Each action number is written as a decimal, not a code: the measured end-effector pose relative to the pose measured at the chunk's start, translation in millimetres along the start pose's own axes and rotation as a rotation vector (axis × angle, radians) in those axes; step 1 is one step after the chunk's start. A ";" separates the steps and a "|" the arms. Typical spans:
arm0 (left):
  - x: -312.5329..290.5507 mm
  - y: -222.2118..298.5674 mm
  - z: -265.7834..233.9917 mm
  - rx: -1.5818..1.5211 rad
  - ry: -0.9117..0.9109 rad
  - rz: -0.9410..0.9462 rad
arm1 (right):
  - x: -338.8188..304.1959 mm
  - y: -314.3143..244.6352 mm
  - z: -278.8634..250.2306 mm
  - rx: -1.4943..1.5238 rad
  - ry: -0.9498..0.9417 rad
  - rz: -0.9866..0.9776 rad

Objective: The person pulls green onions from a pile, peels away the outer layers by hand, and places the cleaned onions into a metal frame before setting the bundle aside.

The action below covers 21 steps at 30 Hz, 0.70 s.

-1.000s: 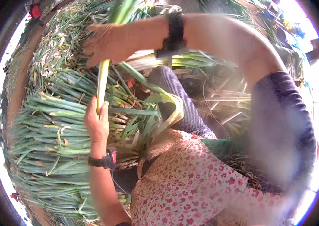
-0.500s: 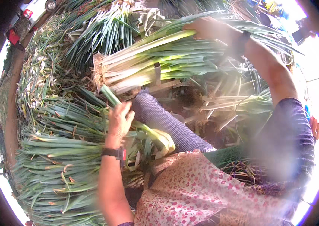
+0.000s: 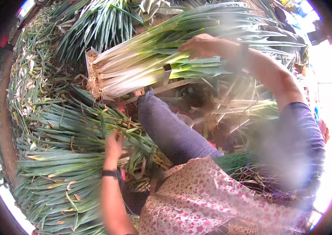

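the right hand (image 3: pixel 202 45) is partly curled over the bundle of peeled long onions (image 3: pixel 130 68), at the part where white turns green. i cannot tell if it has hold of a stalk. the stalks are smooth, straight and round, with stringy brown roots (image 3: pixel 94 78) at one end and long flat leaves at the other. they lie against a square, hollow metal post (image 3: pixel 167 73). the left hand (image 3: pixel 114 147) is blurry, its fingers a bit bent, over the edge of the big leafy pile (image 3: pixel 60 172); i cannot tell if it grips anything. those leaves are long and pointy, some with dry brown tips. near them are bumpy purple trousers (image 3: pixel 172 129) and a thin, crinkly apron (image 3: pixel 193 194) with pink flowers.
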State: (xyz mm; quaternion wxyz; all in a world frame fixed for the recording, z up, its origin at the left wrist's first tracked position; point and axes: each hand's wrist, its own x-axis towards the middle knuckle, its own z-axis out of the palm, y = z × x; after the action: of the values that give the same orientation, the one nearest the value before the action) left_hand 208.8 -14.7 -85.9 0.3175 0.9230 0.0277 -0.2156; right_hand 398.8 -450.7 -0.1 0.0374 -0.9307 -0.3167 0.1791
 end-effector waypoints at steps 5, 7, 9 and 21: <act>82.5 43.1 -11.3 0.123 0.291 0.292 | 31.1 -23.7 35.0 0.052 -0.093 0.006; 113.8 52.2 -17.2 0.217 0.349 0.355 | 53.5 -23.1 53.3 0.136 -0.124 0.033; 137.9 51.3 -14.4 0.308 0.311 0.342 | 60.4 -25.5 58.1 0.071 -0.165 0.025; 165.5 53.2 5.2 0.683 0.243 0.193 | -38.2 -8.2 53.6 0.528 0.670 0.137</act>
State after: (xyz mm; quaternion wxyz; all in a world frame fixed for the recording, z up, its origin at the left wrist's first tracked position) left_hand 366.7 -74.4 -127.8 0.0044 0.9929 -0.0953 -0.0705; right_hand 346.9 -469.6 -36.8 0.3628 -0.9149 -0.1677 -0.0561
